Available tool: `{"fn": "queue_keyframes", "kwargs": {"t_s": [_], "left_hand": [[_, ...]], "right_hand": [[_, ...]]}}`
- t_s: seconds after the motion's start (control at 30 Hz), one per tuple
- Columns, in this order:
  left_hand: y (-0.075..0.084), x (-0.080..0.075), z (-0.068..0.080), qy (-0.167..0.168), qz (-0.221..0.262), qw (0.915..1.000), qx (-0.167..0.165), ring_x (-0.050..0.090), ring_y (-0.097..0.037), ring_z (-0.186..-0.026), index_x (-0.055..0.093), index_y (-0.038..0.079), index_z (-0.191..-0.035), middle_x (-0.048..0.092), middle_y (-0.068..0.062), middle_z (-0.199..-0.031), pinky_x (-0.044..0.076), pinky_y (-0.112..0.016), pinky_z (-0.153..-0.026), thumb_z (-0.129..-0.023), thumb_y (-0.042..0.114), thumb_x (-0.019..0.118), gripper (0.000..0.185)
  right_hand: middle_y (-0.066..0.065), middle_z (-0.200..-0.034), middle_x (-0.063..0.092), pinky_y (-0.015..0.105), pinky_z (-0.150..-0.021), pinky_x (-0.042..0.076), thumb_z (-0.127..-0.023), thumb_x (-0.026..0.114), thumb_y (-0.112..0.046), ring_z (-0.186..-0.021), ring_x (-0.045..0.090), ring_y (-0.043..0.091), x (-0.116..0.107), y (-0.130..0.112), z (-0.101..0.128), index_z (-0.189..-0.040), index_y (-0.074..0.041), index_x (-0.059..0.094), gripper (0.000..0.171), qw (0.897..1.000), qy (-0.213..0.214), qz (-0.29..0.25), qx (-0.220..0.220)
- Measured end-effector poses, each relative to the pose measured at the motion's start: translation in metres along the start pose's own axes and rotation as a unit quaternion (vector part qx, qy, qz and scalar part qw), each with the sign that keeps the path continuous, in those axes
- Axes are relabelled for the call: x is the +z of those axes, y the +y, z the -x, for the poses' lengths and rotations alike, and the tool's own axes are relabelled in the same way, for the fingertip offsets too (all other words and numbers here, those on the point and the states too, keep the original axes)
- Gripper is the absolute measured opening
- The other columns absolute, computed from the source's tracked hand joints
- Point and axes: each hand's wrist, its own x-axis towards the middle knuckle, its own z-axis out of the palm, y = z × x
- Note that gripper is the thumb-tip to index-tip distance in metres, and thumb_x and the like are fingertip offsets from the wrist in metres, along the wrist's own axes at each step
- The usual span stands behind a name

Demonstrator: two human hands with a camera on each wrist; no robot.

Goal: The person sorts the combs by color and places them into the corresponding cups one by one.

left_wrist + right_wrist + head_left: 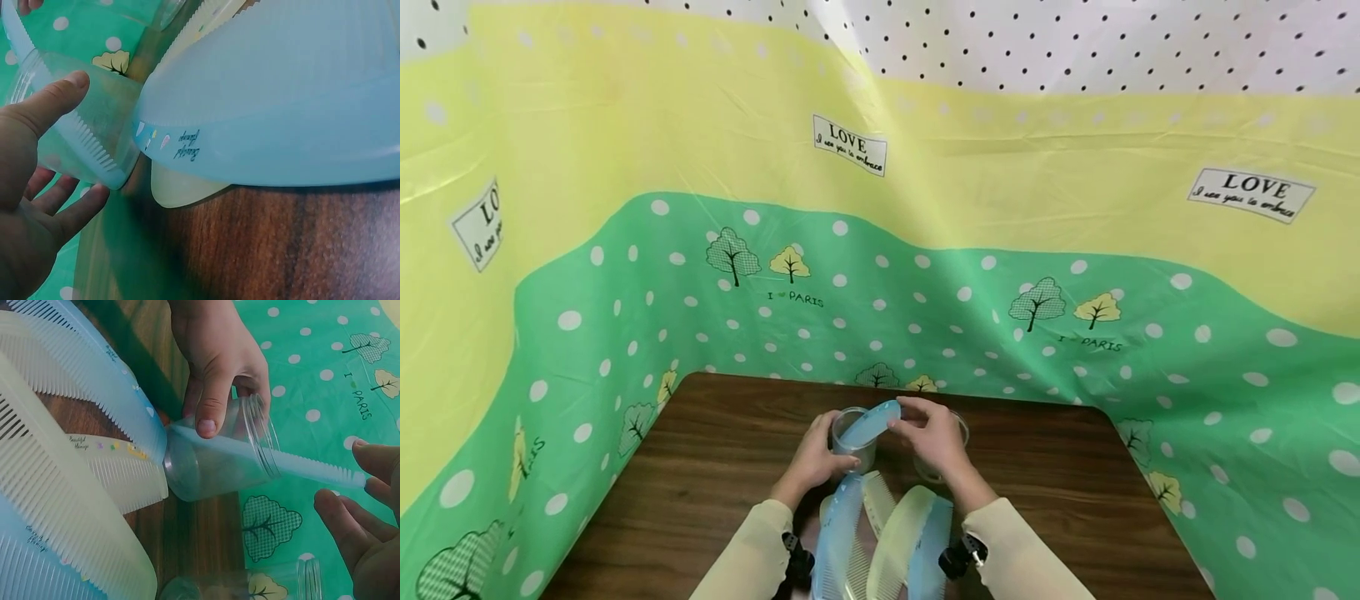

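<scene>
Left hand (815, 461) grips a clear jar (854, 437), thumb on the near wall and fingers curled round the far side; the jar stands on the table (700, 467), mouth up. In the right wrist view the thumb (212, 406) presses the jar just below its threaded rim. A blue comb (871, 423) sits in the jar, one end down inside, the other end sticking out past the rim and leaning toward the right hand. Right hand (934, 437) pinches that free end between thumb and fingertips; right wrist view shows the fingers (375, 459) closed on the comb tip. Behind the right hand, partly hidden, a second clear jar (958, 429). Nearer than both hands, between the wrists, loose combs (880, 533) lie in an overlapping pile on the table, blue and pale yellow. Green dotted cloth (1075, 333) walls the table behind and at the sides.
</scene>
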Motion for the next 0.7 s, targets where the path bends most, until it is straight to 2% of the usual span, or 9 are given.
{"fn": "queue_keyframes", "kwargs": {"t_s": [0.13, 0.23, 0.3, 0.4, 0.5, 0.6, 0.7], "left_hand": [[-0.002, 0.000, 0.000, 0.001, -0.005, 1.0000, 0.003, 0.056, -0.032, -0.119, 0.047, 0.005, -0.147, 0.053, -0.018, -0.137, 0.047, -0.052, -0.100, -0.073, 0.023, 0.095, 0.090], [-0.003, -0.001, 0.000, 0.001, -0.010, 0.9999, 0.005, 0.057, -0.031, -0.118, 0.047, 0.006, -0.148, 0.054, -0.017, -0.137, 0.048, -0.051, -0.099, -0.074, 0.024, 0.095, 0.090], [-0.003, -0.002, 0.000, 0.002, -0.009, 0.9999, 0.006, 0.057, -0.032, -0.118, 0.047, 0.006, -0.148, 0.054, -0.017, -0.137, 0.048, -0.052, -0.098, -0.074, 0.024, 0.095, 0.090], [-0.002, -0.002, -0.001, 0.001, -0.008, 1.0000, 0.004, 0.056, -0.032, -0.119, 0.047, 0.006, -0.148, 0.053, -0.017, -0.138, 0.048, -0.052, -0.099, -0.074, 0.024, 0.095, 0.090], [-0.002, -0.002, 0.000, -0.001, -0.010, 1.0000, 0.002, 0.056, -0.033, -0.119, 0.047, 0.006, -0.148, 0.053, -0.017, -0.138, 0.047, -0.053, -0.100, -0.074, 0.023, 0.095, 0.090], [-0.002, -0.001, 0.000, -0.003, -0.011, 0.9999, -0.001, 0.056, -0.032, -0.119, 0.047, 0.006, -0.148, 0.053, -0.017, -0.138, 0.047, -0.053, -0.099, -0.074, 0.023, 0.095, 0.090], [-0.003, 0.000, -0.001, -0.003, -0.008, 0.9999, -0.006, 0.056, -0.031, -0.119, 0.047, 0.008, -0.148, 0.053, -0.015, -0.138, 0.047, -0.052, -0.100, -0.074, 0.022, 0.095, 0.089]], "right_hand": [[0.014, -0.109, 0.076, 0.030, -0.065, 0.061, -0.087, 0.083, -0.014, -0.087, 0.077, 0.021, -0.005, 0.001, 0.005, -0.128, -0.009, 0.073, 0.042, 1.000, 0.004, -0.003, 0.003], [0.011, -0.110, 0.077, 0.031, -0.066, 0.061, -0.086, 0.085, -0.015, -0.081, 0.077, 0.021, -0.009, 0.003, 0.007, -0.124, -0.011, 0.075, 0.039, 1.000, 0.013, 0.011, 0.004], [0.009, -0.111, 0.077, 0.034, -0.072, 0.061, -0.086, 0.085, -0.016, -0.077, 0.077, 0.022, -0.011, 0.004, 0.008, -0.120, -0.012, 0.077, 0.036, 0.999, 0.018, 0.036, -0.001], [0.006, -0.112, 0.078, 0.042, -0.086, 0.059, -0.084, 0.086, -0.019, -0.090, 0.076, 0.024, -0.013, 0.006, 0.009, -0.115, -0.014, 0.080, 0.032, 0.996, 0.026, 0.084, -0.020], [0.005, -0.110, 0.078, 0.048, -0.095, 0.055, -0.083, 0.087, -0.020, -0.107, 0.071, 0.027, -0.013, 0.009, 0.011, -0.111, -0.014, 0.081, 0.030, 0.993, 0.026, 0.109, -0.035], [0.004, -0.108, 0.078, 0.048, -0.093, 0.056, -0.083, 0.087, -0.020, -0.109, 0.070, 0.029, -0.011, 0.013, 0.014, -0.111, -0.014, 0.081, 0.030, 0.994, 0.012, 0.103, -0.031], [0.004, -0.110, 0.077, 0.042, -0.086, 0.059, -0.084, 0.087, -0.021, -0.105, 0.071, 0.025, -0.009, 0.017, 0.017, -0.114, -0.013, 0.080, 0.032, 0.996, -0.007, 0.092, -0.021]]}}
